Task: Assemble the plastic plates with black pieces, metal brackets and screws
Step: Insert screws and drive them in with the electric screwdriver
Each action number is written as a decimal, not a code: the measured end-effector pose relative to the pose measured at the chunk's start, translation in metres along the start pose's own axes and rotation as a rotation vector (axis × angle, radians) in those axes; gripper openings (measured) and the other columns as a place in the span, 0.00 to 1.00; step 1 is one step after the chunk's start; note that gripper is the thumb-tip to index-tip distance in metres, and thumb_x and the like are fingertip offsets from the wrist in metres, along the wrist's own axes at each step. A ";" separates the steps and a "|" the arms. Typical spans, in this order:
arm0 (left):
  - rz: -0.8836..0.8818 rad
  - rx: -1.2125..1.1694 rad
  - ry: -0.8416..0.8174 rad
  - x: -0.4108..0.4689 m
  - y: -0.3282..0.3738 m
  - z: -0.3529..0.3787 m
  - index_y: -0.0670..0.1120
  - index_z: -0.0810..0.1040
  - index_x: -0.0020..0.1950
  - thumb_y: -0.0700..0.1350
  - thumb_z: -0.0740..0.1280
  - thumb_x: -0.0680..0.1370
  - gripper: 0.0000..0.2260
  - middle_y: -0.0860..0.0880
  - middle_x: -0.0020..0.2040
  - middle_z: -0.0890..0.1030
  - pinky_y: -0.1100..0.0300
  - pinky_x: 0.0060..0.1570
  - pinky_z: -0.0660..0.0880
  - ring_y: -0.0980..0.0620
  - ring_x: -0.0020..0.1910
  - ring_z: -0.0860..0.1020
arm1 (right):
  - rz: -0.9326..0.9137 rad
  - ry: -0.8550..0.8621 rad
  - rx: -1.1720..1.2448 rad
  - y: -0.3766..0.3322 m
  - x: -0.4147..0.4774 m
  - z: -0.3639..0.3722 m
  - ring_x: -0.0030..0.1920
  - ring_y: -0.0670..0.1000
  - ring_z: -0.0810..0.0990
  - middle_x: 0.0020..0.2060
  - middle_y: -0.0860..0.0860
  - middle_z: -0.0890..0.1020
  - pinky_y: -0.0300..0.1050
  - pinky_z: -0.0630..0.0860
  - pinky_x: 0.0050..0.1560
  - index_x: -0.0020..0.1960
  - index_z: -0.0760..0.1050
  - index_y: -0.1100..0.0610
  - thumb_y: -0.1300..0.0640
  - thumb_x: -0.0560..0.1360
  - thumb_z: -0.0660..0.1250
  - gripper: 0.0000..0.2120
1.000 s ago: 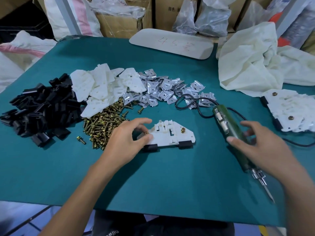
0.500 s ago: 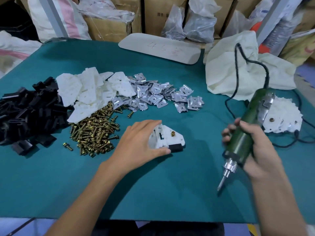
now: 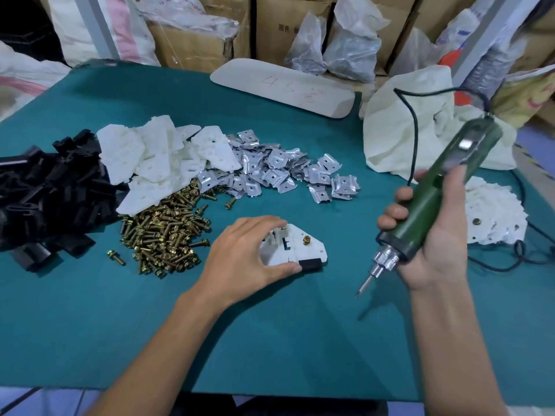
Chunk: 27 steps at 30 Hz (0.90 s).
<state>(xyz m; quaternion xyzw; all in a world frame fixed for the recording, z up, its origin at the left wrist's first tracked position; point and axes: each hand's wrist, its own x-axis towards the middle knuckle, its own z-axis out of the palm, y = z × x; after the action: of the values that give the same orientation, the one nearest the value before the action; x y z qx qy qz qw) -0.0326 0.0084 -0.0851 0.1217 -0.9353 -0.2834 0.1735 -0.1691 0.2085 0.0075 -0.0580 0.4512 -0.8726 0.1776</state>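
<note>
Evidently to steady it for screwing, the left hand [image 3: 243,253] pinched the white plastic plate [image 3: 313,249] while the right hand [image 3: 441,238] gripped the green electric screwdriver [image 3: 435,199].

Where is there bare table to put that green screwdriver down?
Widest bare table: the near edge, below the left hand holding a plate and the right hand gripping the screwdriver. Another strip: between metal brackets and white board. Crowded: black pieces, loose plates, screws at left; finished plates at right.

screws [image 3: 168,235] left of plate [image 3: 295,246]
</note>
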 end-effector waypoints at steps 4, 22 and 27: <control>0.013 -0.020 0.013 0.000 -0.001 0.000 0.59 0.75 0.68 0.74 0.68 0.66 0.34 0.61 0.67 0.77 0.54 0.65 0.71 0.59 0.64 0.72 | -0.142 -0.010 -0.095 0.003 0.009 0.035 0.24 0.50 0.71 0.29 0.51 0.74 0.41 0.72 0.28 0.46 0.75 0.53 0.40 0.69 0.74 0.18; 0.029 -0.032 0.023 0.002 -0.004 0.001 0.57 0.78 0.66 0.71 0.72 0.66 0.33 0.61 0.65 0.78 0.58 0.58 0.70 0.58 0.62 0.71 | -0.427 -0.051 -0.354 0.046 0.029 0.075 0.22 0.55 0.70 0.25 0.53 0.73 0.45 0.72 0.27 0.42 0.72 0.61 0.57 0.70 0.69 0.09; 0.025 -0.025 0.021 0.001 -0.004 0.001 0.57 0.78 0.66 0.72 0.71 0.66 0.33 0.61 0.65 0.77 0.58 0.59 0.71 0.58 0.62 0.71 | -0.433 -0.047 -0.364 0.049 0.030 0.074 0.22 0.55 0.71 0.26 0.54 0.73 0.45 0.72 0.27 0.42 0.72 0.61 0.57 0.69 0.70 0.10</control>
<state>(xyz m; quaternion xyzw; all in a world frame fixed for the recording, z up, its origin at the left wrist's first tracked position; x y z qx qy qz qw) -0.0338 0.0052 -0.0880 0.1107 -0.9313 -0.2916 0.1883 -0.1645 0.1148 0.0099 -0.2043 0.5732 -0.7934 -0.0156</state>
